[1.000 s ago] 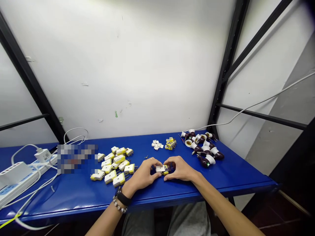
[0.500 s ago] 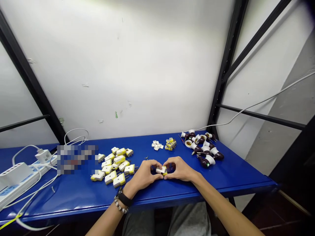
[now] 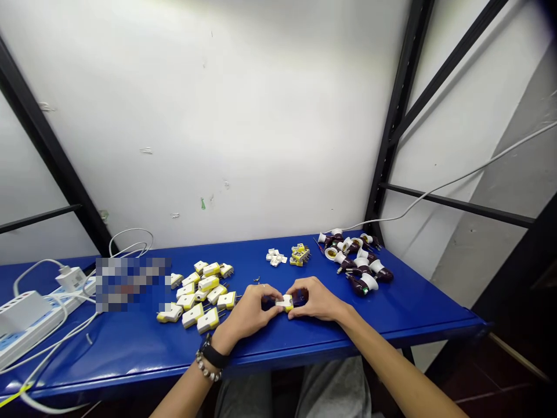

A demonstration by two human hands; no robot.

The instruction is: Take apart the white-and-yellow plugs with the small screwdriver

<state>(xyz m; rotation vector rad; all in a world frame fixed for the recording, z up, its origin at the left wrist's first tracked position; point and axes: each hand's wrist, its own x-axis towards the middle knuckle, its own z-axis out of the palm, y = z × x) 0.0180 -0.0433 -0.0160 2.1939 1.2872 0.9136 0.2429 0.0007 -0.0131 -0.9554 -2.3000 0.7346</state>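
Observation:
Between the fingertips of both hands is a small white and yellow plug (image 3: 286, 302), held just above the table near its front edge. My left hand (image 3: 255, 310) pinches its left side, with a black band and a beaded bracelet on that wrist. From the right, my right hand (image 3: 315, 299) grips the other end with thumb and fingers. Parts of the plug are hidden by the fingertips. Beyond the hands lie small white pieces (image 3: 275, 257) and a little heap of yellow and white plug parts (image 3: 300, 254). A few tiny screws (image 3: 256, 280) rest behind my left hand.
Several white and yellow plugs (image 3: 209, 283) are heaped on the blue table (image 3: 130, 342) to the left. At the right lie several brown and white lamp sockets (image 3: 359, 264). A power strip (image 3: 56, 302) with white cables occupies the far left. A white wall stands behind.
The white part between the fingers now sits flatter and closer in line with the yellow part. Both hands stay almost in place; the whole view has shifted slightly.

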